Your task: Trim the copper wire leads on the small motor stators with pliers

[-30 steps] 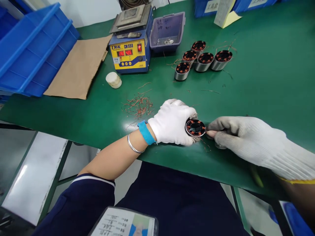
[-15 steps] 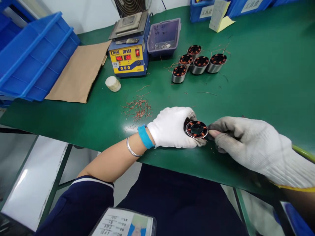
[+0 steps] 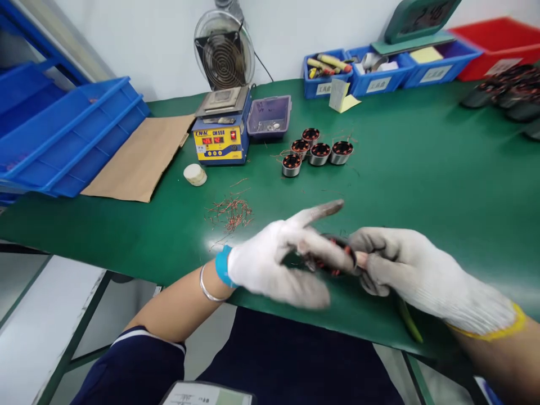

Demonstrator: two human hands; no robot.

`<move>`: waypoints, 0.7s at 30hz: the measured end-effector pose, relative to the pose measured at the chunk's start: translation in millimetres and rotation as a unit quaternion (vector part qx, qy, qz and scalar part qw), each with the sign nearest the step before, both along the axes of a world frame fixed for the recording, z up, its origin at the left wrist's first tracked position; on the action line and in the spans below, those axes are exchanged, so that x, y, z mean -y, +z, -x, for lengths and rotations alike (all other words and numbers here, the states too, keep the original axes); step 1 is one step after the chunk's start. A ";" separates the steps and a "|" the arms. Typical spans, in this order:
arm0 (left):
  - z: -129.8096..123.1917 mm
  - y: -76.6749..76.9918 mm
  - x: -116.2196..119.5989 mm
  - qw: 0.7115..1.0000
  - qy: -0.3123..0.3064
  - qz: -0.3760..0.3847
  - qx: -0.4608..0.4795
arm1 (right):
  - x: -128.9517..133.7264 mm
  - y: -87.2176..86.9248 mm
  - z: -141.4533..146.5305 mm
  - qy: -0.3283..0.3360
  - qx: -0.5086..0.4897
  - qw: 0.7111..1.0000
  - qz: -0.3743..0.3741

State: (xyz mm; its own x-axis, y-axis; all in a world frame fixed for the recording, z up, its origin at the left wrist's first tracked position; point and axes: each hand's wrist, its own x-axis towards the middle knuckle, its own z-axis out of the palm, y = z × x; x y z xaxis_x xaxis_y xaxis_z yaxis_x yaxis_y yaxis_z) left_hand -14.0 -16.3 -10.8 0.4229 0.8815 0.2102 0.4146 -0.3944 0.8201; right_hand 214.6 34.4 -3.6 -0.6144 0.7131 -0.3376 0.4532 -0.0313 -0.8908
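Note:
My left hand (image 3: 287,261), in a white glove with darkened fingertips, is spread open around a motor stator (image 3: 333,256). One of its fingers crosses in front of the stator and partly hides it. The stator, a dark ring with copper windings, is tilted and blurred. My right hand (image 3: 392,264), also gloved, pinches at the stator's right edge; whether it grips the rim or the lead wires is hidden. A green handle (image 3: 409,320) shows below the right hand, and I cannot tell whether the palm holds it.
Several stators (image 3: 319,153) stand farther back on the green table (image 3: 422,169). Copper wire clippings (image 3: 231,212) lie left of centre, near a white round block (image 3: 195,174). Behind are a CM558 heating unit (image 3: 221,143), a purple bin (image 3: 270,115) and blue tool boxes (image 3: 327,87).
My left hand has loosened from around the stator and spread its fingers. The stator has tipped from facing up, with my right hand still at its edge. The view has risen.

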 end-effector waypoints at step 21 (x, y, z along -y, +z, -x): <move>-22.1 -0.5 2.5 0.895 0.087 0.289 0.329 | -4.3 -13.9 -0.3 0.023 0.027 0.999 -0.007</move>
State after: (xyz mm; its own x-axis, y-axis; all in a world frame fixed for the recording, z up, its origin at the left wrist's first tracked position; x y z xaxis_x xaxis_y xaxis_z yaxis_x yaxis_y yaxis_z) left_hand 8.1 -18.8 -11.3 0.2204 0.9638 -0.1498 -0.2195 0.1986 0.9552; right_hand 214.8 38.8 -17.4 -0.6284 0.6893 -0.3607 0.5013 0.0042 -0.8653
